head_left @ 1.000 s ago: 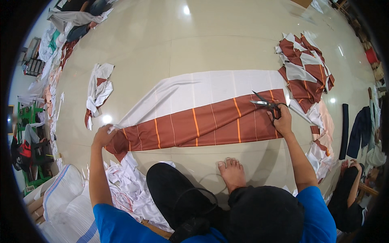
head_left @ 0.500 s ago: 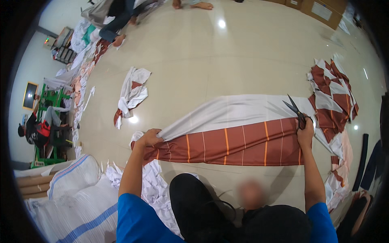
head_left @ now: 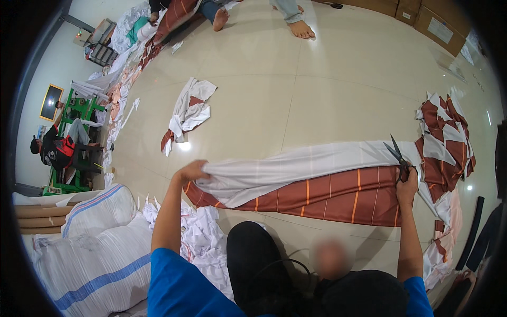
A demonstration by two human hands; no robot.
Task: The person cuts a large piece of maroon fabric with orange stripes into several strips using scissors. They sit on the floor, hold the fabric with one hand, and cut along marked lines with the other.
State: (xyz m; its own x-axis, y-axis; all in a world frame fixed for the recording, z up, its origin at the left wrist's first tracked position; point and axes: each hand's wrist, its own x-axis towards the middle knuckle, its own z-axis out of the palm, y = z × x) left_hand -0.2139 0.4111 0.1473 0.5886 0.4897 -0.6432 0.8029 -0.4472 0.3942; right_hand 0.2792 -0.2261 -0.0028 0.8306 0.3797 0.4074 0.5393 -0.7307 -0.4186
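A long maroon fabric (head_left: 334,196) with orange stripes and a white side (head_left: 288,161) lies on the tiled floor in front of me. My left hand (head_left: 195,171), slightly blurred, grips the white fabric at its left end, where it lies folded over the maroon. My right hand (head_left: 407,185) holds black scissors (head_left: 400,156) at the fabric's right end, blades pointing away from me. A heap of maroon-and-white pieces (head_left: 444,140) is just beyond them on the right.
A small fabric pile (head_left: 193,108) lies ahead-left. White scraps (head_left: 195,238) and big sacks (head_left: 100,264) are at lower left. A person (head_left: 55,150) sits at a green machine. Other people's bare feet (head_left: 301,29) are at the top, beside cardboard boxes (head_left: 438,26).
My left hand has pulled the white side toward me over the maroon, which now shows less on the left. The view has shifted; co-workers' feet and fabric show more at the top.
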